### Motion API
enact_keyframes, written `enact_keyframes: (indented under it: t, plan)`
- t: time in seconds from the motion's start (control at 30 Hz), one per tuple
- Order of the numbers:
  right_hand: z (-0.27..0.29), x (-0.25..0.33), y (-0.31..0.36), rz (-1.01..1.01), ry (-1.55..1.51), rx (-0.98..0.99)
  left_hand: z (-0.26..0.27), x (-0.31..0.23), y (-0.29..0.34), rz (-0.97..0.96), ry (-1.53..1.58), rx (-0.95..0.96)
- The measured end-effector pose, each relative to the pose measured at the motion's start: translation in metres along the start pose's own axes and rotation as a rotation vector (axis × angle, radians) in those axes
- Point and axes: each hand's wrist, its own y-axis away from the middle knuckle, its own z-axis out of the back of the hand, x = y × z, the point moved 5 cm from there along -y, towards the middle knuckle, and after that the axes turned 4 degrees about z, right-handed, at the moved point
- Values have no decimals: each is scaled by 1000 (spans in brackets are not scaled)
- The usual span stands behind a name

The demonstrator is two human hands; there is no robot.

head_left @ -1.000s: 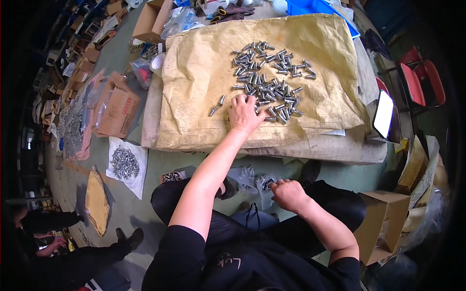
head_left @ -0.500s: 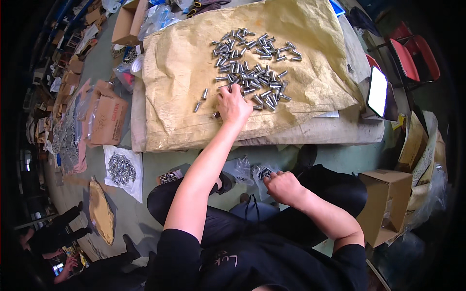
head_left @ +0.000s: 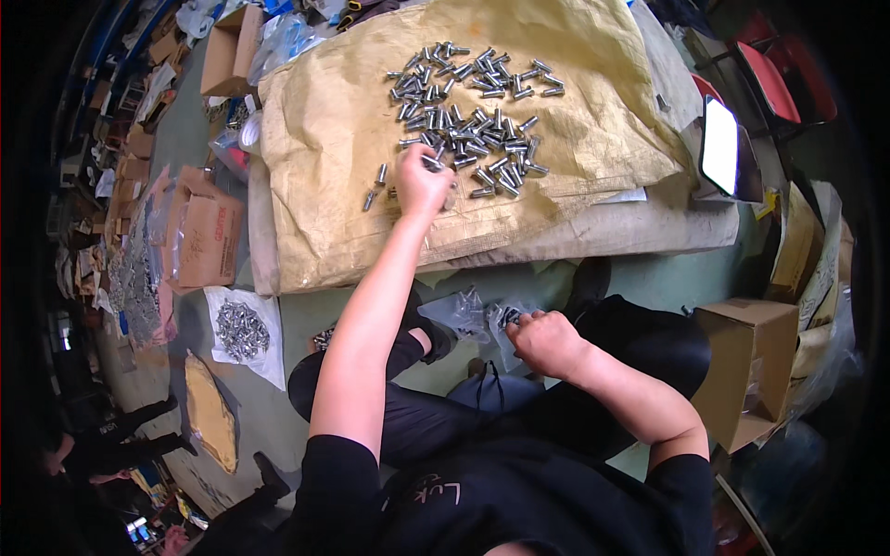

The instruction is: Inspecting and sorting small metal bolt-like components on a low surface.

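Many shiny metal bolts (head_left: pixel 482 139) lie in a loose pile on a tan woven sack sheet (head_left: pixel 324 139) spread over the table. My left hand (head_left: pixel 425 182) is at the near left edge of the pile, fingers curled, with a bolt (head_left: pixel 432 162) showing at the fingertips. How much more it holds is hidden. Two single bolts (head_left: pixel 375 185) lie left of it. Low over my lap, my right hand (head_left: pixel 545 343) is closed at the rim of a clear plastic bag (head_left: pixel 503 341). Dark metal pieces show at the bag's mouth beside its fingers.
Another clear bag with bolts (head_left: pixel 468 310) lies beside it. On the floor at left are a white sheet heaped with bolts (head_left: pixel 243 332) and a carton (head_left: pixel 206 232). An open cardboard box (head_left: pixel 746 361) stands at right, below a bright screen (head_left: pixel 719 146). Another person is at lower left.
My left hand has drawn in, its fingers curling around a bolt at the pile's edge. My right hand stays at the bag. The whole view has shifted slightly.
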Motion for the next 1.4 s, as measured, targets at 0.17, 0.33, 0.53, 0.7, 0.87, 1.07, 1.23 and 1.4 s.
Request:
enact_keyframes:
  t: [0.17,0.33,0.53,0.7,0.87,1.07,1.23,1.4]
  plan:
    - [5,-1,-1,-2,-4,-34,2,37,-14,875,1268,183]
    - [2,-3,-3,-8,-22,-37,7,30,-12,955,1925,376]
    - [0,-2,-3,-4,-10,-61,7,2,-2,889,2067,347]
    - [3,-1,-4,7,-17,-59,-6,32,-10,822,2047,373]
    - [-2,-1,-4,-10,-8,-22,-12,35,-3,965,2238,546]
    - [1,0,-5,4,-1,-1,-6,27,5,1017,2201,410]
    - [0,2,-7,-4,17,8,16,22,14,911,2139,543]
    - [1,1,-8,20,-3,-61,45,-4,62,874,1846,622]
